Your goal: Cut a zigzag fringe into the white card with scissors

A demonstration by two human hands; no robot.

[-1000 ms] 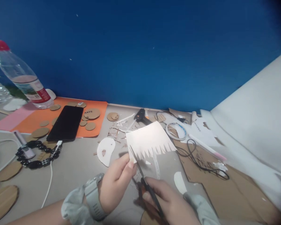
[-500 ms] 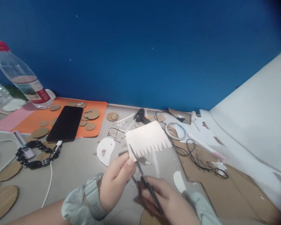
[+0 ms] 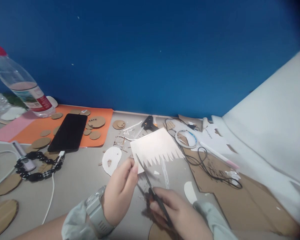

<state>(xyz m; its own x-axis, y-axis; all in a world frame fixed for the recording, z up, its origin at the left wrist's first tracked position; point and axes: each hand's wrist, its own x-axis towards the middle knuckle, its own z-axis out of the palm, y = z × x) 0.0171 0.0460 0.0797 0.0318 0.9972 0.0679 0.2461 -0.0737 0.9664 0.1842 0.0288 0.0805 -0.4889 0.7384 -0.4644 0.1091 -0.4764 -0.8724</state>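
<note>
Left hand (image 3: 120, 191): you're pinching near-left corner of white paper (image 3: 153, 145), thumb on top. Right hand (image 3: 181, 210): you're gripping scissors (image 3: 162, 208), tips pointing away and leftward, reaching paper just right of left fingers; can't tell blade gap. Paper's extending beyond both hands, rightward from pinch, toothed edge facing you. White cutout (image 3: 111, 160) is lying left of paper, glue gun (image 3: 149, 123) beyond, cardboard sheet (image 3: 240, 206) right, black cable (image 3: 215, 176) crossing it.
</note>
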